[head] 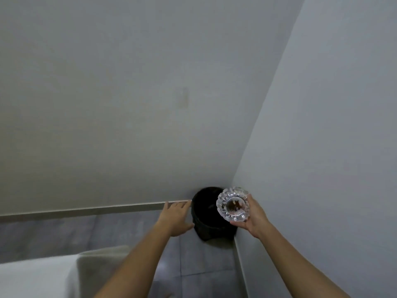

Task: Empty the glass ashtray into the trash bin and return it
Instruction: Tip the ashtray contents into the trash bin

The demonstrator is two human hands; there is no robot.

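Standing over the corner of the room, the person has both bare arms stretched out toward a black trash bin (pixel 211 224) that sits on the grey tiled floor (pixel 206 261) right where two pale walls (pixel 129 93) meet, at about five o'clock from the middle of the view. The right hand (pixel 254 218) grips a clear cut-glass ashtray (pixel 233 204) by its scalloped edge, fingers wrapped behind and under it and the thumb up along its right side; the ashtray is tipped on edge over the open mouth of the bin, toward the bin's three o'clock side, so one round face of it looks back at the person. Some brown bits (pixel 234 205) show through the glass at its centre; whether they lie inside the bowl or are seen through its base I cannot tell. The left hand (pixel 176 218) holds nothing: it is flat and spread, palm down, fingers together and pointing ahead, just beside the bin at its nine o'clock, with the thumb close to the bin's side; whether it actually touches the bin is hard to say. A light skirting board (pixel 96 209) runs along the foot of the far wall behind that hand. Down at seven o'clock, near the left forearm, lies the corner of a white bed (pixel 32 278) with a beige cloth (pixel 101 269) draped over its end.
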